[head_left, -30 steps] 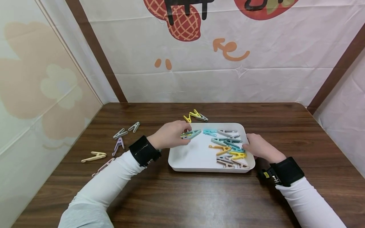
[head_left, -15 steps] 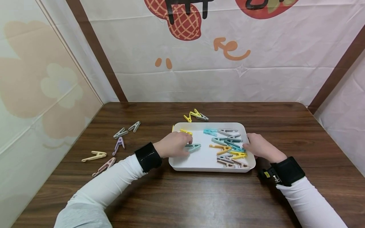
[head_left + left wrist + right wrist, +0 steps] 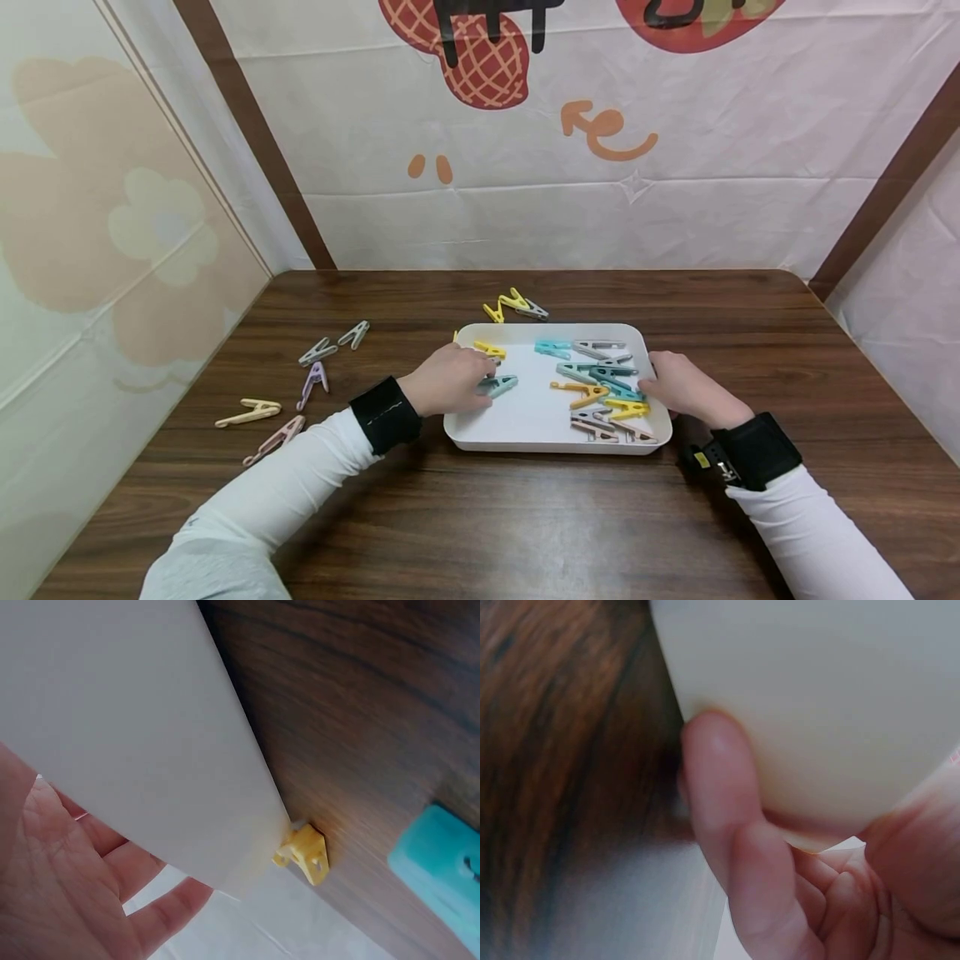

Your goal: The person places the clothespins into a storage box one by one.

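My left hand (image 3: pixel 452 381) reaches over the left side of the white tray (image 3: pixel 536 429). Its fingertips pinch a teal clothespin (image 3: pixel 501 385) low over the tray floor; fingers partly hide the clip. Just beyond lies a yellow clothespin (image 3: pixel 490 349). In the left wrist view, the tray wall (image 3: pixel 142 727) covers part of the hand (image 3: pixel 67 877). At the tray's right end my right hand (image 3: pixel 692 387) grips the rim, fingers against the outer wall (image 3: pixel 817 697) in the right wrist view. Several clothespins, including an orange one (image 3: pixel 581 391), lie in the tray's right half.
On the wooden table (image 3: pixel 525 517), a purple clothespin (image 3: pixel 312 383), a cream one (image 3: pixel 250 412), a pink one (image 3: pixel 276 440) and grey ones (image 3: pixel 318 351) lie left. Yellow clothespins (image 3: pixel 513 298) and a grey one lie behind the tray. A turquoise block (image 3: pixel 439 862) shows in the left wrist view.
My left hand has come down toward the near side of the tray, leaving a yellow clothespin inside, then shifted slightly left with the teal one. The right hand stays at the rim.
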A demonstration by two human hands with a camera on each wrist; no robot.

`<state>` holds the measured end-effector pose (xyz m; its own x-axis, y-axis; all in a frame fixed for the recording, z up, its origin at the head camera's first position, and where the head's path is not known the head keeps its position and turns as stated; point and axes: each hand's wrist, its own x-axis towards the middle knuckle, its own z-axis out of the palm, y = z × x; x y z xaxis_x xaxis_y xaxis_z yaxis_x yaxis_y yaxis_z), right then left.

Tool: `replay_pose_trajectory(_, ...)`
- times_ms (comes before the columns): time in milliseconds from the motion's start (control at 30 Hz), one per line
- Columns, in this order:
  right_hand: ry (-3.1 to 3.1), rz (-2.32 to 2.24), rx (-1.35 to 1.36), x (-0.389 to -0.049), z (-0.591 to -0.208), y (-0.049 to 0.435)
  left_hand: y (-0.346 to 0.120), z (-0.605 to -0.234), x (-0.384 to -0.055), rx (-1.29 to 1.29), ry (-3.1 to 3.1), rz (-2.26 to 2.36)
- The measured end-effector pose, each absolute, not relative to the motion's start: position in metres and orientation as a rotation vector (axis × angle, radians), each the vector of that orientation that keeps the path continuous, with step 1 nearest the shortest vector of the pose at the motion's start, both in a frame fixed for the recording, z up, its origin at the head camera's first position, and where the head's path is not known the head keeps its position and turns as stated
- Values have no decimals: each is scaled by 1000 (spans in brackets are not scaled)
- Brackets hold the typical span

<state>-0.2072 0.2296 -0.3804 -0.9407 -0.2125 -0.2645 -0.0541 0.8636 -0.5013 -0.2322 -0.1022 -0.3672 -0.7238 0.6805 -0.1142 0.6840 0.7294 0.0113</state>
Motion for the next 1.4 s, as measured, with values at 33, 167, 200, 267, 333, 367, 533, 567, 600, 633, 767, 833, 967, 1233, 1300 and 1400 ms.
replay_pose_trajectory(33, 2724, -720, -198, -207, -381, 229, -103, -367, -232, 1107, 2822, -48)
replay_pose_trajectory(167, 2724, -717, -209, -207, -381, 230, -104, -368, -233, 1091, 2838, -54)
replay_pose_trajectory(200, 2726, -715, -207, -207, -381, 230, -105, -368, -233, 1089, 2842, -55)
replay_pose_trajectory(267, 2729, -715, -203, -208, -381, 230, -105, -368, -233, 1094, 2856, -70)
replay_pose_trajectory(333, 2727, -716, -200, -208, -381, 230, -106, -368, -233, 1099, 2870, -84)
replay_pose_trajectory(367, 2725, -718, -194, -208, -381, 230, -106, -369, -233, 1098, 2877, -88)
replay_pose_trajectory(533, 2719, -720, -199, -208, -382, 231, -106, -369, -234, 1086, 2890, -68)
replay_pose_trajectory(567, 2720, -721, -200, -208, -382, 231, -106, -369, -234, 1085, 2891, -58)
replay_pose_trajectory(600, 2721, -722, -200, -208, -382, 231, -106, -369, -235, 1085, 2893, -50)
replay_pose_trajectory(633, 2720, -722, -201, -207, -381, 231, -107, -369, -235, 1090, 2896, -43)
replay_pose_trajectory(767, 2723, -718, -200, -207, -381, 230, -110, -370, -236, 1102, 2912, 22)
replay_pose_trajectory(833, 2723, -716, -200, -207, -381, 230, -113, -370, -236, 1100, 2928, 81)
replay_pose_trajectory(967, 2722, -716, -196, -207, -381, 229, -120, -367, -239, 1103, 2996, 208)
replay_pose_trajectory(1233, 2733, -715, -189, -207, -380, 230, -141, -350, -259, 859, 3173, 458)
replay_pose_trajectory(1300, 2732, -716, -186, -207, -381, 230, -149, -349, -266, 765, 3171, 493)
replay_pose_trajectory(1400, 2726, -720, -187, -207, -381, 229, -160, -353, -275, 647, 3130, 505)
